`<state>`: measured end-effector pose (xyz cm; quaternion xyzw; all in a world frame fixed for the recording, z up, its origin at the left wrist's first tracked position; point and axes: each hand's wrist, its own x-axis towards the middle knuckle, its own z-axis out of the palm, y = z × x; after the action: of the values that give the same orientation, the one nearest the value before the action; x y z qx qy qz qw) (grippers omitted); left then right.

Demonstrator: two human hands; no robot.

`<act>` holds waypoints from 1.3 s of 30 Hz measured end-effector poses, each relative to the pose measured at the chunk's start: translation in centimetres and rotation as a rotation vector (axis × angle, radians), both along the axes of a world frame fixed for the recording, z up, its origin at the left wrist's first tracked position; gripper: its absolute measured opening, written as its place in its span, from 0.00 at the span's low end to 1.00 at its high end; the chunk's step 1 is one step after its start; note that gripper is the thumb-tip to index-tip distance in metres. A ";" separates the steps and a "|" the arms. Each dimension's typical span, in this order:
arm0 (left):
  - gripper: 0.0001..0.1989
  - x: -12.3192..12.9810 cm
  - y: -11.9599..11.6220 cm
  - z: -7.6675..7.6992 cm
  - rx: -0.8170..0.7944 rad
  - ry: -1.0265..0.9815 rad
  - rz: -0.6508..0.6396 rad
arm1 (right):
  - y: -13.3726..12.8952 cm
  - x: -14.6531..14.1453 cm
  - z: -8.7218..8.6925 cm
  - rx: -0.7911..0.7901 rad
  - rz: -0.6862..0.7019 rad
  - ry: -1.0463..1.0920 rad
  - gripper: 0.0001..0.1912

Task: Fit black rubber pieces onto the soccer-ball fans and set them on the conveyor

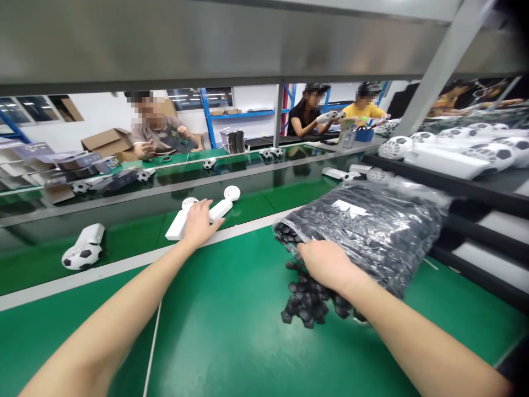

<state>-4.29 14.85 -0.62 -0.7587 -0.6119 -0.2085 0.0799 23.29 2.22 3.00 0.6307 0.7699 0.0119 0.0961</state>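
Observation:
My left hand (200, 223), fingers spread, reaches over a white piece with a flat handle (177, 225) and a round perforated head; it seems to touch it. Just right of the fingers lies a second such white piece (221, 209). My right hand (326, 263) is closed at the mouth of a clear plastic bag (372, 220) full of black pieces. Its fingertips are mostly hidden, so what they pinch cannot be made out. Loose black pentagon-shaped pieces (306, 300) lie spilled on the green table (223, 331) below that hand.
A white piece with a black-patched football head (84, 248) lies on the green belt (136, 237) at left. Several similar ones fill a rack (454, 154) at right. A metal beam (248, 49) crosses overhead. Co-workers sit across the line, near cardboard boxes (108, 142).

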 end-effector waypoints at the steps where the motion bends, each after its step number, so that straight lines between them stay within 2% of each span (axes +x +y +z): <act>1: 0.32 1.4 0.9 -0.3 -0.036 0.001 0.005 | 0.0 0.1 0.1 0.004 0.000 0.005 0.14; 3: 0.34 3.0 2.4 -1.0 -0.102 -0.006 0.046 | 0.0 0.4 0.1 0.029 0.026 0.021 0.14; 6: 0.30 3.5 3.8 -1.2 -0.191 -0.008 0.106 | 0.1 0.5 -0.1 0.108 0.146 0.097 0.13; 9: 0.28 2.9 3.6 -0.1 -0.240 0.004 0.090 | 0.3 0.6 -0.7 0.122 0.256 0.191 0.11; 11: 0.29 2.2 2.4 1.0 -0.267 0.008 0.044 | 0.5 0.6 -1.1 0.071 0.266 0.233 0.10; 13: 0.29 1.2 0.1 2.1 -0.300 0.005 -0.010 | 0.7 0.6 -1.2 0.020 0.242 0.252 0.09; 16: 0.30 -0.9 -5.0 3.1 -0.352 -0.013 -0.072 | 0.8 0.6 -1.2 -0.030 0.182 0.247 0.09; 21: 0.29 -4.4 -14.8 3.2 -0.398 0.017 -0.146 | 1.1 0.6 -1.5 -0.076 0.181 0.296 0.10; 24: 0.30 -4.2 -17.9 3.0 -0.484 0.065 -0.147 | 1.4 0.6 -2.1 -0.092 0.222 0.334 0.10; 27: 0.32 -2.0 -17.8 2.8 -0.434 0.020 -0.199 | 1.5 0.6 -2.6 -0.088 0.259 0.349 0.09; 29: 0.32 -0.2 -16.3 2.6 -0.413 -0.057 -0.234 | 1.5 0.6 -2.8 -0.076 0.274 0.351 0.08; 31: 0.31 1.4 -14.6 2.4 -0.461 -0.159 -0.247 | 1.5 0.6 -3.0 -0.062 0.280 0.353 0.07; 35: 0.31 3.1 -12.5 1.8 -0.556 -0.225 -0.156 | 1.5 0.5 -3.0 -0.050 0.282 0.362 0.05; 39: 0.32 3.6 -11.8 1.2 -0.520 -0.206 -0.085 | 1.8 0.3 -3.1 -0.044 0.291 0.387 0.03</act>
<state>-0.73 3.01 0.61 -0.7537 -0.6173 -0.1236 -0.1886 23.61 3.98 -0.12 0.5016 0.8567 -0.1124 -0.0421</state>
